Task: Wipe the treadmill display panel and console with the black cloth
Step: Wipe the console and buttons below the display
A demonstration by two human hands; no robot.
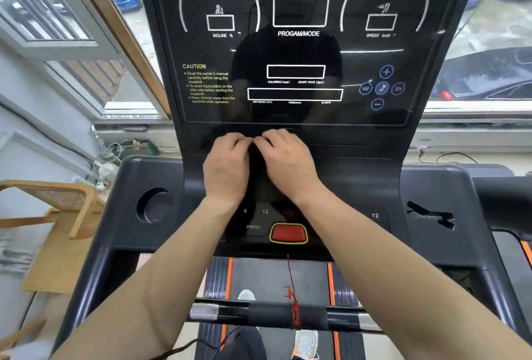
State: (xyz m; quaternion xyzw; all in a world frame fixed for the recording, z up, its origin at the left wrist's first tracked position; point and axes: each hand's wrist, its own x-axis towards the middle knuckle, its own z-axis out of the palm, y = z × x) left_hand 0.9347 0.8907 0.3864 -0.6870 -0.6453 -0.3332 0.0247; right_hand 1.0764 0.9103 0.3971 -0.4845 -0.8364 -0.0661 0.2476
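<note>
Both hands point(259, 164) bunch black cloth point(257, 162) above red stop btn point(288, 233).

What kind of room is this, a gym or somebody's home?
Probably a home room, not a gym: one treadmill stands against a window, with a wooden cane chair and loose cables beside it.

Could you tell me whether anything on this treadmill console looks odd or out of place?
Only the display panel label: it reads "PROGAM/MODE", apparently missing an R. Nothing else stands out.
</note>
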